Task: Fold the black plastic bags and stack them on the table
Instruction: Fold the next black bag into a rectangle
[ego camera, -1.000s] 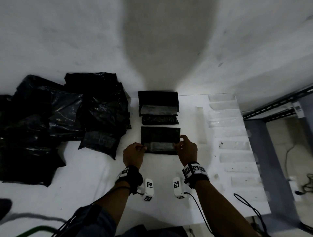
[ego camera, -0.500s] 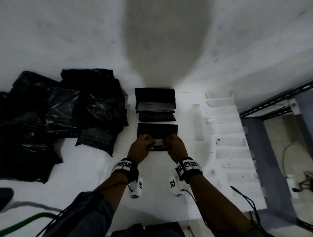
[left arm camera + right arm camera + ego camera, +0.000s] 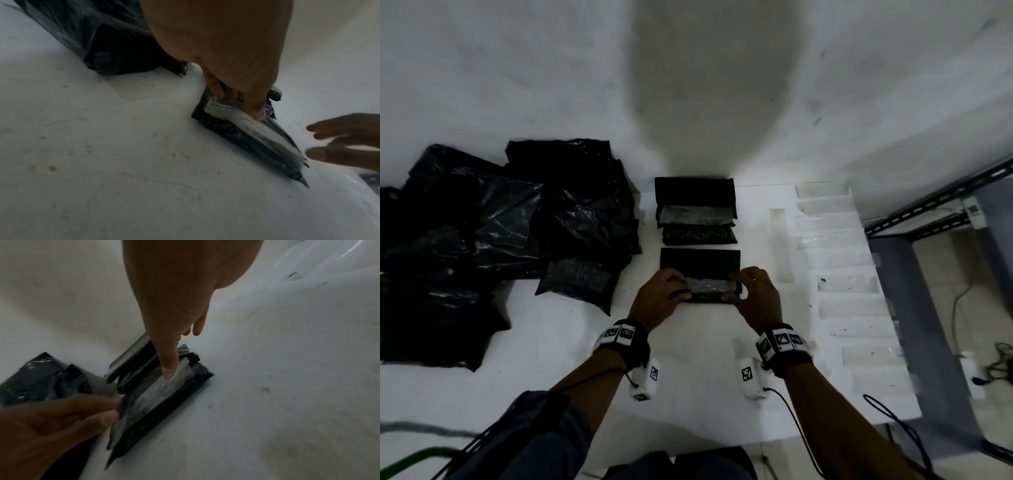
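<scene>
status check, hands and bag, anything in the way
Left hand grips folded bag, left end. Right hand presses right end, fingers straight. Finished stack just beyond. Nothing in the way.

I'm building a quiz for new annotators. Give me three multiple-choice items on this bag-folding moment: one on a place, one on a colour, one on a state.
1. Where does the pile of unfolded bags lie relative to the folded bag being worked on?
A. To its left
B. To its right
C. Under it

2. What colour is the table?
A. Green
B. White
C. Brown

3. What is the left hand doing?
A. Hanging off the table
B. Gripping the pile
C. Holding the folded bag's left end

Answers: 1 A, the head view shows the pile at the left; 2 B, the surface is white in all views; 3 C, its fingers curl on that end while the right hand touches the other.
</scene>
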